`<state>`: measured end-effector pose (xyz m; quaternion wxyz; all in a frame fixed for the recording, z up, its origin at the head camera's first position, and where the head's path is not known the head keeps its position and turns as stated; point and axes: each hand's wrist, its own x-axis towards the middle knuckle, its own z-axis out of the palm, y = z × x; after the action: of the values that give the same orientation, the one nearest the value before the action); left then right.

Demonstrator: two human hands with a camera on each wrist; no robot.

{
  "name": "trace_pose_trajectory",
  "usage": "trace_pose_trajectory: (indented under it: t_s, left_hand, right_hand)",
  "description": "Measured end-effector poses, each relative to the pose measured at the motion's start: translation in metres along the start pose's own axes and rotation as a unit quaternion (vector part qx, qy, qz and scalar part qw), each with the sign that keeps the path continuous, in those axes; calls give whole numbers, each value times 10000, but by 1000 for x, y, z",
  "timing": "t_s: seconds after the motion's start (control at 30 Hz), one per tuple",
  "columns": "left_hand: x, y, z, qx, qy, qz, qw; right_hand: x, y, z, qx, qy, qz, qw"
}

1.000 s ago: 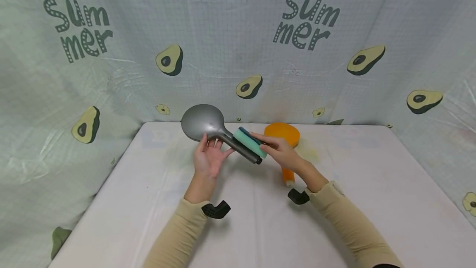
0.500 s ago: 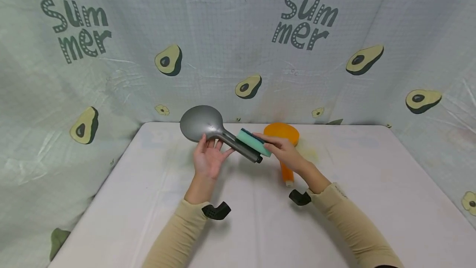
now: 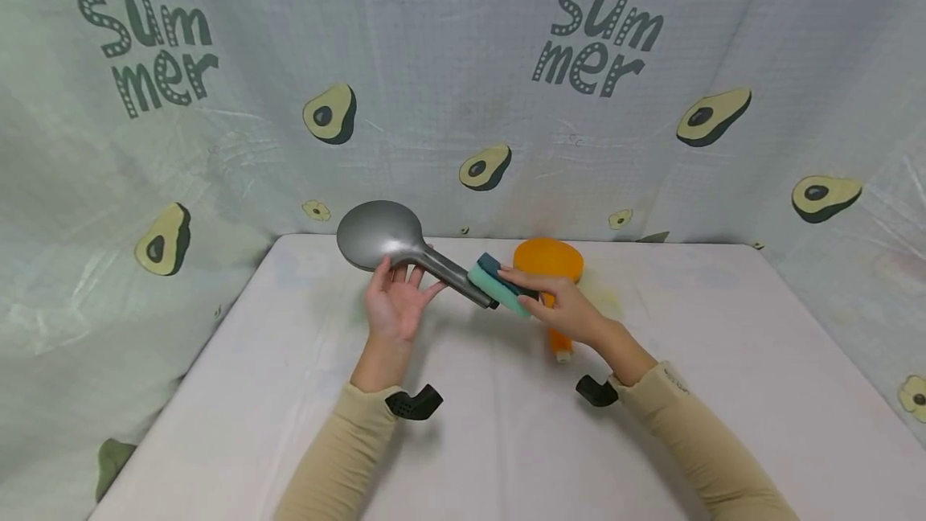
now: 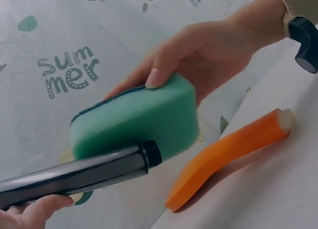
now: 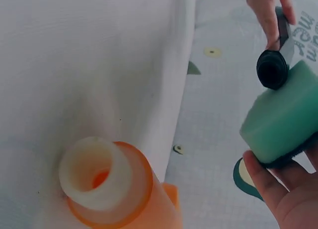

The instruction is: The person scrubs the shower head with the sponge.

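Observation:
My left hand [image 3: 394,310] holds a grey shower head [image 3: 379,233] by its neck, raised off the table, with the handle slanting down to the right. The black threaded handle end [image 4: 152,154] shows in the left wrist view. My right hand [image 3: 573,310] pinches a mint-green sponge [image 3: 497,289] with a dark scouring layer. The sponge's soft side lies against the handle near its threaded end. In the left wrist view, the right thumb rests on the top edge of the sponge [image 4: 144,117].
An orange shower head [image 3: 547,259] lies on the white-covered table [image 3: 477,441] behind and below my right hand, its pale open end [image 5: 94,174] towards me. A cloth curtain [image 3: 405,47] printed with avocados hangs behind the table.
The grey shower head and my left hand have shifted slightly left and up. The sponge has slid down along the handle to its threaded end, with my right hand moving slightly right.

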<state>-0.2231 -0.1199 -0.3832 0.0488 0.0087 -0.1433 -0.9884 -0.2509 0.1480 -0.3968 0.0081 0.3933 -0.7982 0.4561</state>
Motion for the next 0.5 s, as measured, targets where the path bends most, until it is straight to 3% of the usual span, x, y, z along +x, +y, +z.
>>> trace_pose_trajectory:
  t_s: [0.3, 0.5]
  left_hand:
    - [-4, -10, -3, 93, -16, -173, 9998]
    - [-2, -5, 0, 247, -18, 76, 9997]
  right_hand:
    - [15, -11, 9, -219, 320, -514, 9979]
    - [16, -11, 17, -1198, 347, -983, 9873]
